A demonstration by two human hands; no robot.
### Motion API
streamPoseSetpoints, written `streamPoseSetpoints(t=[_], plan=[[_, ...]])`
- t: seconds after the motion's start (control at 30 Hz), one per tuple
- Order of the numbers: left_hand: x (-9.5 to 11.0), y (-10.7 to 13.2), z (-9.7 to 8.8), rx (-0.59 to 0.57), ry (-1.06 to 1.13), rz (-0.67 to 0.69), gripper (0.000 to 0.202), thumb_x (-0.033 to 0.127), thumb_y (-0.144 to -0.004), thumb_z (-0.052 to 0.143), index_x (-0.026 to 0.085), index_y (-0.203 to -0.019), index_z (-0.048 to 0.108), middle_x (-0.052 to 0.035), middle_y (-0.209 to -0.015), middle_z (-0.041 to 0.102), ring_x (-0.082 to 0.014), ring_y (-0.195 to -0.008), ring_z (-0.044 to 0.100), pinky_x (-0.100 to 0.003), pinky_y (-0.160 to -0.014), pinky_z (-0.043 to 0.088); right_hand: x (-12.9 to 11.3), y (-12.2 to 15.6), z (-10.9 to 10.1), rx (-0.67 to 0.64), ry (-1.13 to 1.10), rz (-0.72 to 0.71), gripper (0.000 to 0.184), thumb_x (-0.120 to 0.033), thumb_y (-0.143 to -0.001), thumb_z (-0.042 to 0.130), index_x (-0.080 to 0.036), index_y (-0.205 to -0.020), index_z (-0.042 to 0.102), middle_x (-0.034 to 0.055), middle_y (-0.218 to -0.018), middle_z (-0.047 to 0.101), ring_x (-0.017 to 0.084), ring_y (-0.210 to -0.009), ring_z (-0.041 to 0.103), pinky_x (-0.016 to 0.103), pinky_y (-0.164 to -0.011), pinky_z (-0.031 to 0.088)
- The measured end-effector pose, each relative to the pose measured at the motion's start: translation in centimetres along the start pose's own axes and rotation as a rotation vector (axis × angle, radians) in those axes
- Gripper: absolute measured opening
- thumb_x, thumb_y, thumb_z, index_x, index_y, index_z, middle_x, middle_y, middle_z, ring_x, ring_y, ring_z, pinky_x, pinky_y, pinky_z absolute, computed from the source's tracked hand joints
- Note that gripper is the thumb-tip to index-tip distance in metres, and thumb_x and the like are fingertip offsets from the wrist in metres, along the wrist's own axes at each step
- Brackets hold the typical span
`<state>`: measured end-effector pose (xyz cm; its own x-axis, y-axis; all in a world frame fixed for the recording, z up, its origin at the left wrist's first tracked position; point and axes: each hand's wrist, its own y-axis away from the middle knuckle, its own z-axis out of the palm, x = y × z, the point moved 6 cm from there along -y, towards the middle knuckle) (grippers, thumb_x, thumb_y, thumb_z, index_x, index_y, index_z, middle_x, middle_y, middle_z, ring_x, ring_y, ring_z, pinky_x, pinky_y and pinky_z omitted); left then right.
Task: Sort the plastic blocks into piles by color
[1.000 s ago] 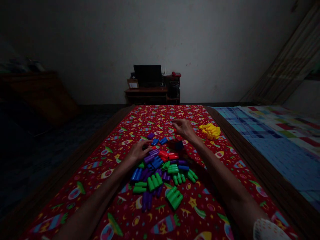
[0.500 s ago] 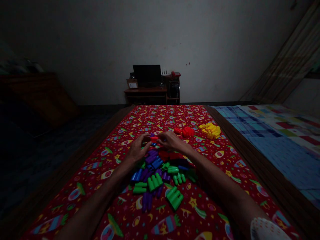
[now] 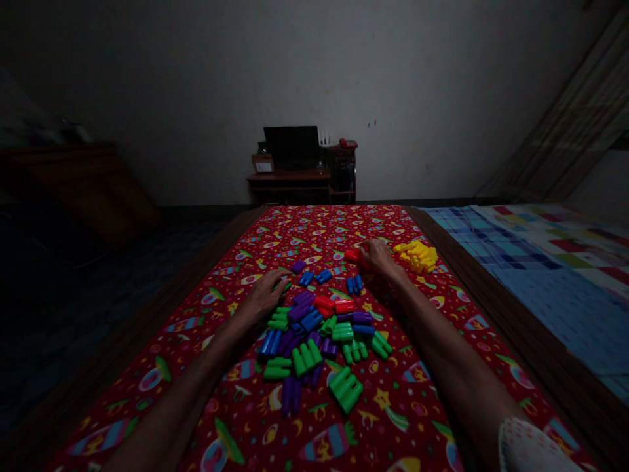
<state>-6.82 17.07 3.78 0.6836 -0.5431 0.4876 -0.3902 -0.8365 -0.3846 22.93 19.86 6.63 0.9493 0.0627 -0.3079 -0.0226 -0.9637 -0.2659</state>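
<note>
Colourful plastic toy blocks, each like a few joined tubes, lie heaped on a red patterned cloth. My left hand rests at the heap's far left edge, thumb and fingers apart, beside a partly hidden green block. Across the cloth, my right hand has its fingers closed on a red block at the small red pile; the fingers cover part of it. Two more red blocks sit in the heap among green blocks, purple blocks and blue blocks.
A pile of yellow blocks lies right of my right hand. Separate blue blocks and a purple block sit beyond the heap. Further off stands a desk with a dark monitor. Blue checked bedding lies at the right.
My right hand has moved right and away from my left hand, carrying a red block to the red pile. My left hand has shifted slightly left and down, no longer at the red block.
</note>
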Motion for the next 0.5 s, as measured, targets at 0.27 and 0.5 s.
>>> streamPoseSetpoints(t=[0.27, 0.5], plan=[[7.5, 1.3, 1.7, -0.191, 0.087, 0.301, 0.034, 0.039, -0.092, 0.047, 0.021, -0.114, 0.066, -0.0089, -0.12, 0.067, -0.0231, -0.12, 0.056, -0.042, -0.107, 0.04, -3.7, 0.8, -2.4, 0.061, -0.045, -0.155, 0.03, -0.02, -0.09, 0.044, -0.011, -0.087, 0.072, 0.01, -0.079, 0.069, 0.015, -0.068, 0.056, 0.025, -0.062, 0.031], [6.8, 1.9, 3.4, -0.158, 0.002, 0.094, 0.026, 0.033, -0.086, 0.054, 0.018, -0.101, 0.069, -0.0093, -0.103, 0.072, -0.0234, -0.096, 0.066, -0.035, -0.089, 0.05, -11.4, 5.0, -0.5, -0.439, -0.168, -0.582, 0.015, -0.013, -0.081, 0.056, -0.011, -0.084, 0.071, 0.0037, -0.072, 0.065, 0.01, -0.06, 0.05, 0.021, -0.057, 0.029]])
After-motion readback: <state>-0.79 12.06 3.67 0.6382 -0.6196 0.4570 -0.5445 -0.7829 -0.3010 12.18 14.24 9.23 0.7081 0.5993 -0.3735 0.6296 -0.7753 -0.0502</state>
